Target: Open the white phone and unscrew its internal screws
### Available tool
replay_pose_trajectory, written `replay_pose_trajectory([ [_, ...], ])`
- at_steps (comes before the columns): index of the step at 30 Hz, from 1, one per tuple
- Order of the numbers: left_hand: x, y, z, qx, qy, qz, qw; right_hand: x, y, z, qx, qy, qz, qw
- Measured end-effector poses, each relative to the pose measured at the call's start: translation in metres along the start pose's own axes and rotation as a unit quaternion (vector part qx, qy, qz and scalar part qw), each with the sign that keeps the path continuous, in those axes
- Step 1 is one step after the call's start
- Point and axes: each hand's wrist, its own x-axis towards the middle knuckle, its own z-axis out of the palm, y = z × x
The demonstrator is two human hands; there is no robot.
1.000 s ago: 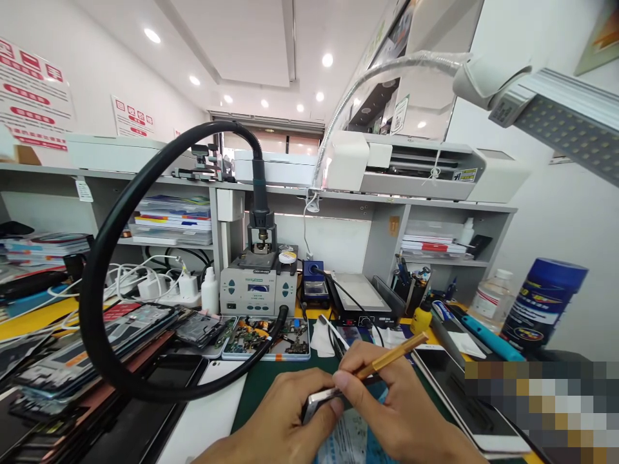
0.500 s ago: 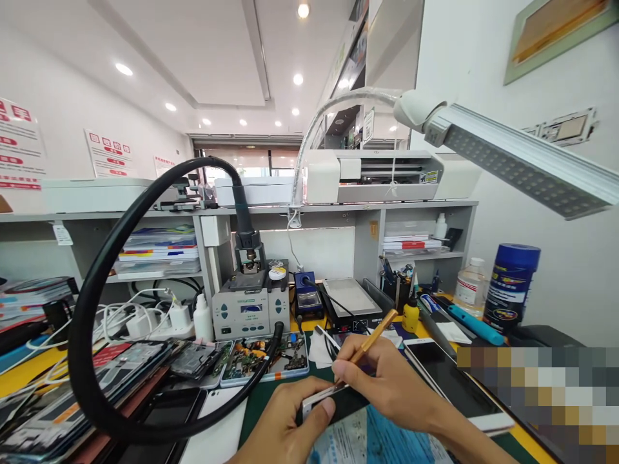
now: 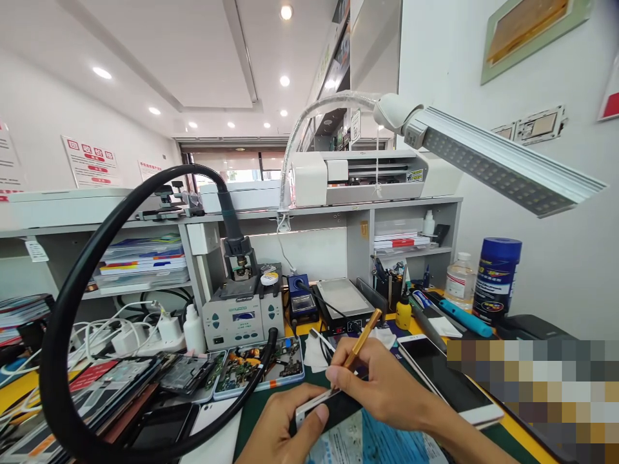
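Observation:
My left hand point(image 3: 285, 422) grips the left end of a phone point(image 3: 344, 412), thumb on its near side and fingers at the far side. The phone has a dark face and a pale edge, and is tilted. My right hand point(image 3: 387, 390) is closed round a slim gold-handled pen-like tool point(image 3: 363, 338). The tool's tip points down at the phone's pale edge; my fingers partly hide it, so I cannot tell its exact kind. Under the phone lies a blue and white printed sheet point(image 3: 382, 438) on a green mat point(image 3: 261, 403).
A black hose point(image 3: 53, 335) loops from the hot-air station point(image 3: 242, 319) across the left. Circuit boards fill a tray point(image 3: 302, 374). A white phone point(image 3: 452, 380) lies right, near a yellow bottle point(image 3: 403, 314) and blue can point(image 3: 498, 277). A lamp point(image 3: 503, 161) hangs above.
The whole scene has shifted left in view as my head turned slightly right. Both hands keep their hold on the phone and the gold-handled tool, with little change in pose.

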Motion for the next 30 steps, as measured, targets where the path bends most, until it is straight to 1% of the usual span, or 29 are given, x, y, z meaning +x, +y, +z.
replay_pose_trajectory([
  [4,0.0001,0.0004,0.0013,-0.019,0.004,0.0,1.0,0.0011,0.0018,0.0005,0.0,-0.015,-0.004,1.0],
  [8,0.0,-0.0026,0.0042,-0.024,0.006,-0.004,1.0,0.0028,0.0017,0.001,0.003,-0.024,0.01,1.0],
  [14,0.0008,-0.0084,0.0065,-0.012,0.006,0.01,1.0,0.0028,-0.0008,0.0004,-0.004,-0.029,0.015,0.999],
  [23,0.0004,-0.0093,0.0069,0.004,0.012,0.01,1.0,0.0024,0.0009,0.0027,-0.011,-0.023,0.005,1.0],
  [30,0.0003,-0.0069,0.0061,-0.001,0.007,0.028,1.0,0.0022,0.0,0.002,-0.013,-0.026,0.008,1.0],
])
